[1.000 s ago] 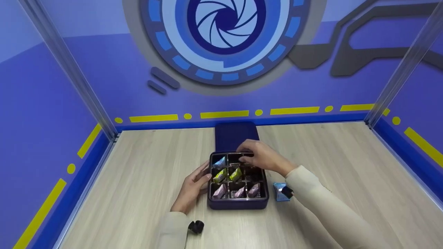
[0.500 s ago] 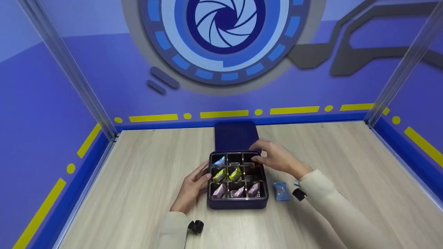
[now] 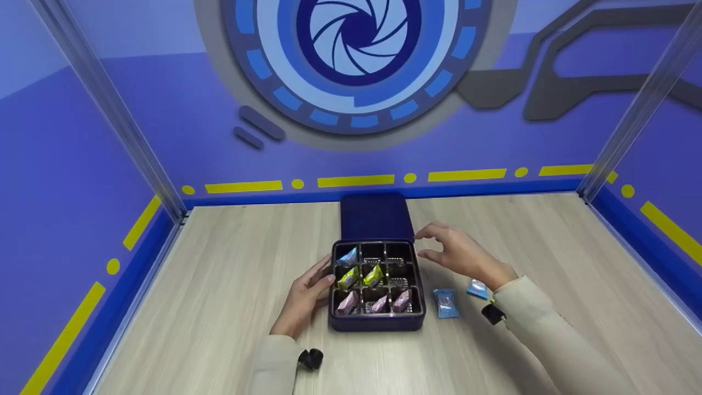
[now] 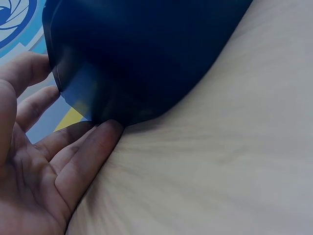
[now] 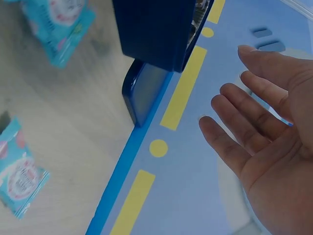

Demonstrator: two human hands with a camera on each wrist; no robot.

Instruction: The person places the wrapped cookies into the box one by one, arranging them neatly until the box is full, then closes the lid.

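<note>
A dark blue box (image 3: 376, 323) with a black divided tray stands on the table. Pink wrapped candies (image 3: 402, 302) lie in its front row, two yellow-green candies (image 3: 373, 276) in the middle row, and a blue one (image 3: 347, 258) at the back left. The other compartments hold nothing. My left hand (image 3: 304, 299) rests against the box's left side, fingertips on its wall in the left wrist view. Just off the back right corner is my right hand (image 3: 466, 255), fingers extended and holding nothing, palm bare in the right wrist view.
The dark blue lid (image 3: 374, 215) lies behind the box. On the table to its right are a light-blue wrapped candy (image 3: 446, 303) and another one (image 3: 477, 288), partly hidden by my right wrist. Blue printed panels (image 3: 164, 115) enclose the table.
My right hand has moved right, from over the back compartments to beside the box, uncovering them and the second light-blue candy. My left hand has stayed put.
</note>
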